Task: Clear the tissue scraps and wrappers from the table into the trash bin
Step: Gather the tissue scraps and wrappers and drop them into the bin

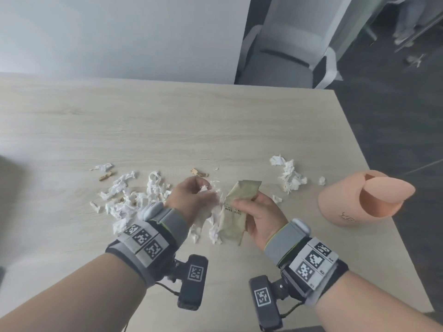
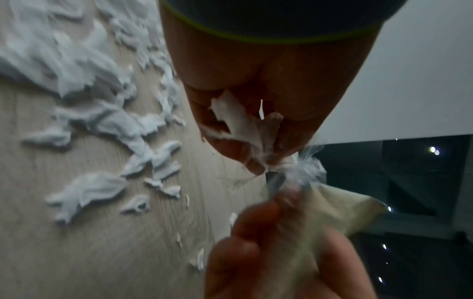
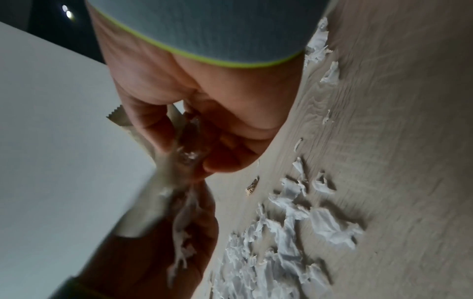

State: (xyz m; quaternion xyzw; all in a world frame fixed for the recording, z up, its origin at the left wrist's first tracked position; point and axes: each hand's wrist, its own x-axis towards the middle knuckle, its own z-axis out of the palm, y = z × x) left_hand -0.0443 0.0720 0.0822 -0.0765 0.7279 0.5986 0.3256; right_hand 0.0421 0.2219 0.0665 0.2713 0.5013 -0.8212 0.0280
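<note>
Hands are close together over the near-centre of the table (image 1: 215, 121), just above it. Right hand (image 1: 261, 219) has fingers and thumb curled round a crumpled pale green wrapper (image 1: 236, 212), which sticks out toward 12 o'clock and hangs down at 6. Left hand (image 1: 191, 200) sits at 9 o'clock of the wrapper, fingers bunched and pinching a wad of white tissue (image 1: 205, 188); the left wrist view shows that tissue (image 2: 238, 123) pressed between fingertips and meeting the wrapper's edge. More tissue scraps (image 1: 129, 200) lie loose on the wood at 9 to 10 o'clock of the left hand, partly under its wrist; a smaller bunch (image 1: 291, 176) lies at 1 o'clock of the right hand. Two brown paper bits (image 1: 199, 173) sit at 12 o'clock. Trash bin (image 1: 359, 200), peach-coloured with a swing lid, stands at 3 o'clock near the table's right edge, well apart from both hands. Grey chair (image 1: 282, 56) beyond the far edge at 1 o'clock.
</note>
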